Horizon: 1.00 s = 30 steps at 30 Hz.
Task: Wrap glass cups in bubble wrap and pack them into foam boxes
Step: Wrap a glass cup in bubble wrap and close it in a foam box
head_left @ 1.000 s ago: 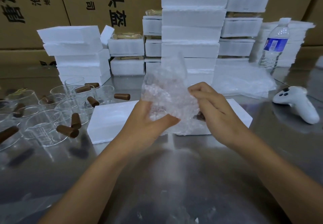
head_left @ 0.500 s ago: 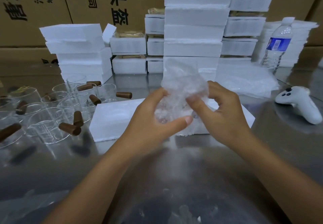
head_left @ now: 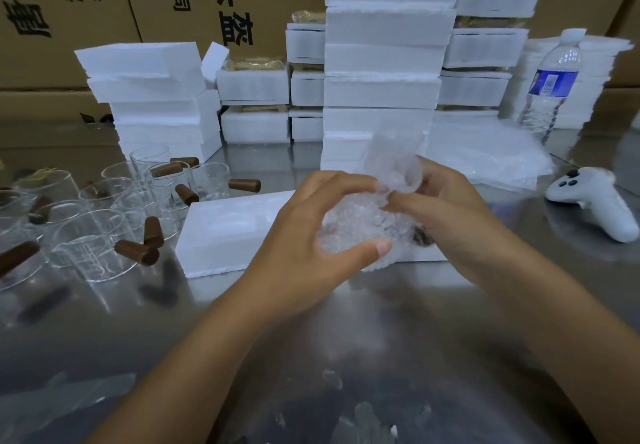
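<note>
A glass cup bundled in bubble wrap (head_left: 360, 225) sits between both hands above an open white foam box (head_left: 228, 236) on the steel table. My left hand (head_left: 311, 236) curls round the bundle from the left, thumb underneath. My right hand (head_left: 446, 211) grips it from the right and pinches the loose end of the wrap (head_left: 398, 159) at the top. A brown handle shows at the bundle's lower right. Several bare glass cups with brown handles (head_left: 97, 222) stand at the left.
Stacks of white foam boxes (head_left: 381, 63) line the back, in front of cardboard cartons. A pile of bubble wrap sheets (head_left: 485, 153), a water bottle (head_left: 550, 87) and a white controller (head_left: 592, 201) lie at the right. Scraps of wrap lie near the table's front edge.
The open sheet has been gathered in tight round the cup. My right hand has moved from the front of the wrap to its top end, and the bundle has sunk slightly.
</note>
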### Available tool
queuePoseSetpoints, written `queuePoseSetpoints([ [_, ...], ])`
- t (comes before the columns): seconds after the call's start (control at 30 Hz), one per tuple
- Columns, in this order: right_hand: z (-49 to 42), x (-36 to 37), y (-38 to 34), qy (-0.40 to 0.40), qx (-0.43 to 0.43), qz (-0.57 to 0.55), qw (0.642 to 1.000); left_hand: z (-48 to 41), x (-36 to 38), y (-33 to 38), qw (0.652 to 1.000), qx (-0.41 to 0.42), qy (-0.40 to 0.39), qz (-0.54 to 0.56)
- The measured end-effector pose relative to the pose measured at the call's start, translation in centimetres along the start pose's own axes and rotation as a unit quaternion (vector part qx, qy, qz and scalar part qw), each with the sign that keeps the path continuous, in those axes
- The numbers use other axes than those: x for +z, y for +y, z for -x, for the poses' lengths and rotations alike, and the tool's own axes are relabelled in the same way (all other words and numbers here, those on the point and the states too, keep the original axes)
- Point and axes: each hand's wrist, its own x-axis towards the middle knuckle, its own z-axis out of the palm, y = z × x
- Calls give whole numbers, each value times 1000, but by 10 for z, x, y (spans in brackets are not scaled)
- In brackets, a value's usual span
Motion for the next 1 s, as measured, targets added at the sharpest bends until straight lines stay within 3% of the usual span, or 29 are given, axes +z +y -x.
queuePoseSetpoints([
  [0.17, -1, 0, -2, 12, -64, -45, 997, -3, -3, -2, 999, -31, 34, -4],
  [0.43, 6, 7, -2, 64, -196, 165, 964, 0, 0, -8, 996, -81, 20, 40],
  [0.77, 0, 1, 3, 34, -25, 128, 991, 1, 4, -7, 996, 49, 11, -77],
  [1.0, 3, 4, 7, -25, -7, 186, 982, 6, 20, -3, 987, 124, -5, -99],
])
